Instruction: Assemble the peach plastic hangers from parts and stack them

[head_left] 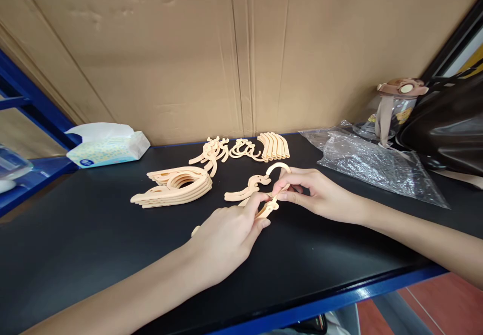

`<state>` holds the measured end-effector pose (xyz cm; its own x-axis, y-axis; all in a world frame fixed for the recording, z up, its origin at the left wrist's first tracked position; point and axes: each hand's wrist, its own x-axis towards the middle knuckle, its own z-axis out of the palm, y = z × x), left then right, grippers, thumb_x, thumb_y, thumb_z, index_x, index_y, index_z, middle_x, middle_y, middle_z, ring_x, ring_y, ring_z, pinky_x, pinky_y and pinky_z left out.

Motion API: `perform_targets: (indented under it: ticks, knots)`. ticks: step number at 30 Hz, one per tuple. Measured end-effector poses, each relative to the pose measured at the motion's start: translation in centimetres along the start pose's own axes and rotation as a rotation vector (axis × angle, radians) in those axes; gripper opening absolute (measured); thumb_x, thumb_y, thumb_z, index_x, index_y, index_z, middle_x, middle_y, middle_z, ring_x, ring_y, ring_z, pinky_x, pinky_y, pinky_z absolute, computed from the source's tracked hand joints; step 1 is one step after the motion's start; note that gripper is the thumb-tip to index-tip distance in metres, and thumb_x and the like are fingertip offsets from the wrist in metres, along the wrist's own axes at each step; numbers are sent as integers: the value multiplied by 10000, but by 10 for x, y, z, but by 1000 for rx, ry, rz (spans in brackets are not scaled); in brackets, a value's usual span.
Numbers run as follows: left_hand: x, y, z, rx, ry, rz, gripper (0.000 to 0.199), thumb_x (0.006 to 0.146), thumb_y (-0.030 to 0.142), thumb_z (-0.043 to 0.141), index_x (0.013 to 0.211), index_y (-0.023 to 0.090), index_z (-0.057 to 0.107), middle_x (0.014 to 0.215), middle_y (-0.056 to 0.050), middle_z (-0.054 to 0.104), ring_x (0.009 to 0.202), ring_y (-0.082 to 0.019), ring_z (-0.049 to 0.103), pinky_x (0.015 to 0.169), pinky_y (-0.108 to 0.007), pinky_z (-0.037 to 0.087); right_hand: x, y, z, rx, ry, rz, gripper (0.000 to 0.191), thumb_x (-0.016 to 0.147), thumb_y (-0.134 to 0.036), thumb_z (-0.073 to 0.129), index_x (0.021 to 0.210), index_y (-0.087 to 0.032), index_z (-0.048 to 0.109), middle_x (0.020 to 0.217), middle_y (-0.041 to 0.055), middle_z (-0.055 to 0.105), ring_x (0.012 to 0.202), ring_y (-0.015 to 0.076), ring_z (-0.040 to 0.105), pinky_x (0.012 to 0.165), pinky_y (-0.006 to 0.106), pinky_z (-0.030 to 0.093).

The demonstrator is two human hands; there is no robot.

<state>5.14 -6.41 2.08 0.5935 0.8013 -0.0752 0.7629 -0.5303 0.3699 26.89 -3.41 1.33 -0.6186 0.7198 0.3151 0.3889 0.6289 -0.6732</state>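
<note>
Over the black table, my left hand (230, 232) is closed round a beige plastic hanger arm (267, 209), whose end with a small round hole sticks out past the fingertips. My right hand (315, 191) pinches a thin beige hanger piece (281, 192) against that end; my fingers hide part of the joint. A curved beige hook (278, 166) shows just behind my right fingers, and I cannot tell whether they touch it. Beyond my left hand lie loose hanger arms (245, 189). A small beige end (195, 231) peeks out left of my left hand.
Folded beige hangers (177, 189) are stacked at left. Behind are piles of loose arms (213, 151), hooks (243, 148) and a neat row of arms (273, 146). A tissue pack (109, 146), clear plastic bag (377, 161), bottle (398, 106) and cardboard wall (169, 48) border the table.
</note>
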Motion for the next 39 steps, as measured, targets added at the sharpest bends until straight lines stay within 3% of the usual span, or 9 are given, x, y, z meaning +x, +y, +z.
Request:
perform_targets:
  ticks: [6,14,19,23,27,29,33,39]
  knots:
    - [0,1,0,-83,-16,-25,310,964,327,312,1267,289,364,906,-6,643,764,-222,626,581,-277,421,1,1,1,-6,9,4,173,919,-325,532,924,-184,632,790,0,623,688,97,525,597,213,374]
    - [-3,3,-1,-54,-10,-7,279,967,303,312,1232,261,387,786,8,617,656,-203,608,522,-254,357,-1,0,5,-49,5,-18,172,923,-326,522,938,-194,632,816,15,629,705,114,533,623,230,397]
    - [-2,3,-1,-109,18,-9,229,976,387,314,1007,233,480,711,25,596,621,-175,582,531,-256,355,-2,-7,4,-64,-59,-79,158,941,-278,488,946,-197,623,892,27,602,811,122,562,729,245,441]
    - [0,2,0,-368,-16,-15,254,968,405,346,865,214,478,674,48,588,560,-122,566,543,-237,401,-5,-7,7,-59,-60,-110,175,950,-297,469,1087,-221,545,951,28,605,837,127,574,745,253,456]
    - [5,1,-2,-774,-47,-52,247,931,424,411,832,198,422,734,25,598,500,-106,569,403,-190,402,-6,0,10,-44,141,-118,355,947,-261,466,1260,-236,300,911,12,596,768,118,570,697,252,466]
    - [7,0,-5,-909,-31,-61,252,918,427,439,830,194,406,749,17,593,492,-108,574,373,-183,407,-6,3,10,-120,117,-125,308,950,-230,447,1231,-235,323,961,25,601,826,126,583,735,264,476]
    - [10,-4,-11,-1066,12,-105,229,921,378,467,820,180,413,786,7,600,542,-107,602,457,-227,509,-2,7,8,-371,-77,-160,251,942,-238,469,1192,-234,450,1106,51,601,974,169,575,822,315,473]
    - [10,-8,-17,-1091,100,-146,233,913,344,495,773,177,411,788,-15,636,603,-129,625,490,-245,535,0,8,7,-580,-124,-217,231,955,-317,444,1082,-186,585,987,63,611,864,176,559,758,312,454]
